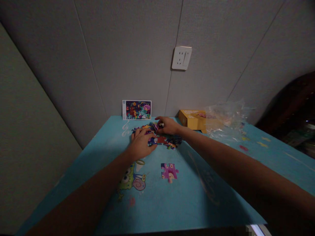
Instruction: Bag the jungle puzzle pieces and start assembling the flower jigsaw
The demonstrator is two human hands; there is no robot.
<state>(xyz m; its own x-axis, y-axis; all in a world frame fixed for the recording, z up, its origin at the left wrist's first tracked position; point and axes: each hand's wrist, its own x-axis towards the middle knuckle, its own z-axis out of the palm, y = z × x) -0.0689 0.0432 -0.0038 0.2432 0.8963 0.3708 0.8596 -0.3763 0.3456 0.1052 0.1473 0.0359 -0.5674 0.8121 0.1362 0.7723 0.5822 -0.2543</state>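
Note:
A pile of colourful jigsaw puzzle pieces lies toward the back of the blue table. My left hand rests on the pile's left side, palm down with fingers spread. Over the far side of the pile, my right hand pinches a purple puzzle piece between thumb and fingers. Nearer to me, apart from the pile, a pink-purple puzzle piece lies flat by itself. Behind the hands, a picture card with a dark, colourful scene leans against the wall.
On the back right stands a yellow box, with a crumpled clear plastic bag against it. The blue table has printed cartoon figures on its surface. A grey wall with a white socket closes off the far side.

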